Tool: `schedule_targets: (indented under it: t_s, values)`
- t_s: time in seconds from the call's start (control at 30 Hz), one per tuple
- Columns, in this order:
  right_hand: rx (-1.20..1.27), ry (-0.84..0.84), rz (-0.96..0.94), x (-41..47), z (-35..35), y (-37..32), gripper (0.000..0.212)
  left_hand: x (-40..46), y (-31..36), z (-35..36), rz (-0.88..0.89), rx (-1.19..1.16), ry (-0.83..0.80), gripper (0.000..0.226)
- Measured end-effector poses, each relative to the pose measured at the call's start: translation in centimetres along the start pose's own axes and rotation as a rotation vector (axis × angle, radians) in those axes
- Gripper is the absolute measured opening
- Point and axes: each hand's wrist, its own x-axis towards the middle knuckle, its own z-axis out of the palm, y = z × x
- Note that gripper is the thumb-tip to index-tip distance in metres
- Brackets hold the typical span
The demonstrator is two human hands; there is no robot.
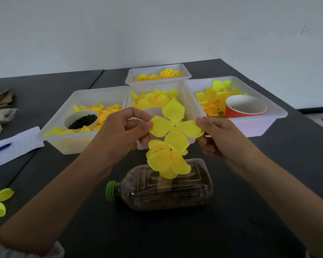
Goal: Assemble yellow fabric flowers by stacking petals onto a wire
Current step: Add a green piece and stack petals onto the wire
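Head view shows a 2-handed grip on 1 flat petal piece (175, 125) with 4 lobes: the left hand (123, 127) pinches the tip of its left lobe between thumb and fingers, and the right hand (216, 135) pinches the tip of its right lobe, so the piece is stretched level between them with its small centre hole (175, 125) midway. Neither hand is nearer to that hole than the other.

Just below and slightly left of the hole sits the partly built flower (166, 159), several yellow layers already cupped together. It stands over a plastic bottle (168, 187) that lies on its side near the front-centre of the surface (250, 211), green cap (110, 190) pointing left. The wire itself is hidden by the petals; I judge it rises through the flower's middle, roughly upright. The coming move therefore seems to turn on bringing the hole down and a little left over that axis.

Beyond the hands, toward the back edge, 4 white trays (268, 116) hold loose petals, finished flowers and 2 cups.
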Motion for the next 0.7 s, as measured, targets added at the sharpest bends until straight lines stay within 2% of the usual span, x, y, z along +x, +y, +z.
schedule_targets:
  t_s: [0.27,0.53,0.7]
  values:
    - [0.115,0.026,-0.034,-0.2,0.2,-0.4,0.034,0.9,0.3,-0.3,0.023,0.067,0.039,0.006]
    - [0.013,0.072,-0.012,-0.1,0.8,0.0,0.037,0.8,-0.3,-0.3,-0.021,0.085,0.054,0.006]
    - [-0.124,0.102,-0.078,0.3,0.6,0.6,0.037,0.6,-0.5,-0.3,-0.037,0.092,0.045,0.006]
